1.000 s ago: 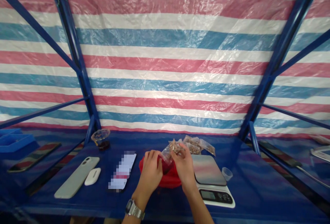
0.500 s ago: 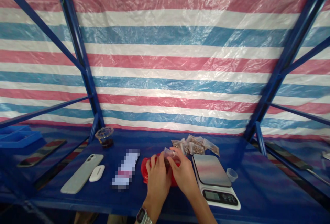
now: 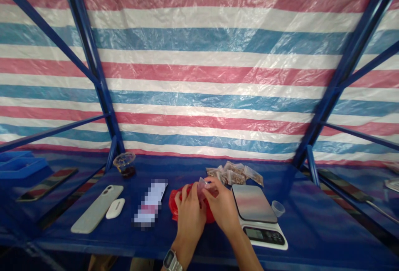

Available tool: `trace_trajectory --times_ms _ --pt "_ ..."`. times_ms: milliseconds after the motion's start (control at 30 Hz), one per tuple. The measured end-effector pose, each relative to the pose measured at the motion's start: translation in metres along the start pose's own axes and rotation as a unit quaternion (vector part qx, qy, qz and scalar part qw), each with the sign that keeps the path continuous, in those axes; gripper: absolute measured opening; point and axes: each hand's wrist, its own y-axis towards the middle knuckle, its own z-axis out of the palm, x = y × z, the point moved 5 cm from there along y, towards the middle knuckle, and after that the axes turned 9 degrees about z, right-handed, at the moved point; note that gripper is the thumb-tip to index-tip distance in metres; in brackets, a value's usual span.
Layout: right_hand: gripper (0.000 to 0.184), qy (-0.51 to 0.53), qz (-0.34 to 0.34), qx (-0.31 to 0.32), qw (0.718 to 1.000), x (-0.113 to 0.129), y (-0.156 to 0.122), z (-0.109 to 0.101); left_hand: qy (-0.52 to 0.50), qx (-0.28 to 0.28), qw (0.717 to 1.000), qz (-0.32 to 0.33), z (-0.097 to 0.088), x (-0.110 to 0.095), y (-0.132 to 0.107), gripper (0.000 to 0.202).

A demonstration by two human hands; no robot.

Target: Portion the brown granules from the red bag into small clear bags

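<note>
Hands since one second ago: left hand (image 3: 190, 213) and right hand (image 3: 222, 204) have come closer together; the filled packet then in the right fingers is no longer there, and one more packet shows at the near-left end of the pile.
Blue tray: one (image 3: 21, 173), at the far left; beside it one dark phone (image 3: 48, 184), lying flat.
Pale phone: one (image 3: 95, 213), back side up; one white case (image 3: 115, 208) lies just beside it.
Lidded cup: one (image 3: 124, 165), with something dark inside, behind the case.
Lit phone: one (image 3: 151, 202), its screen masked.
Left fingers: bent over the red bag (image 3: 173, 205), against the small clear bag (image 3: 202, 188); whether they pinch it, I cannot tell.
Small clear bag: one, between the hands, above the red bag; its contents cannot be told.
Step in hand: it seems to be the handling of the clear bag's upper edge; the next move calls, in my judgement, for a steady pinch with both hands.
Right fingers: thumb and forefinger closed on the clear bag's edge.
Filled packets: at least five (image 3: 236, 177), overlapping, with small brown pieces.
Scale: one (image 3: 254, 204); one small cup (image 3: 277, 208) just right of it.
Dark device: one (image 3: 341, 186), with one cable, at the far right.
</note>
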Motion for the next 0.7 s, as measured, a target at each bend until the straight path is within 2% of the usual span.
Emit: trace_trajectory --times_ms 133,267,400,467,533,567,633,700 --pt "0.031 -0.013 0.003 -0.012 1.0 -0.004 0.003 -0.004 -0.012 0.005 1.0 0.007 -0.001 -0.001 0.001 0.05" --pt "0.019 -0.058 -0.04 -0.005 0.998 -0.008 0.004 -0.006 -0.002 0.019 1.0 0.02 -0.001 0.0 -0.001 0.055" --pt "0.018 -0.055 -0.05 0.0 0.997 -0.007 0.001 -0.008 0.0 0.027 0.999 0.042 -0.004 0.002 -0.002 0.059" --pt "0.027 -0.027 -0.041 -0.005 0.999 -0.006 0.002 -0.015 -0.009 0.022 0.998 0.055 -0.006 0.003 -0.001 0.059" --pt "0.043 -0.013 -0.043 -0.049 0.998 -0.005 0.006 -0.035 -0.019 0.007 0.998 0.06 -0.011 0.003 0.0 0.058" --pt "0.049 -0.013 -0.045 -0.088 0.995 -0.006 0.009 -0.052 -0.025 -0.003 0.998 0.058 -0.013 0.003 0.0 0.059" --pt "0.058 -0.025 -0.036 -0.197 0.979 -0.015 0.013 -0.099 -0.033 -0.022 0.998 0.049 -0.019 0.005 0.001 0.057" --pt "0.056 -0.057 0.026 -0.335 0.94 -0.036 0.01 -0.156 -0.037 -0.038 0.998 0.041 -0.023 0.007 0.002 0.053"
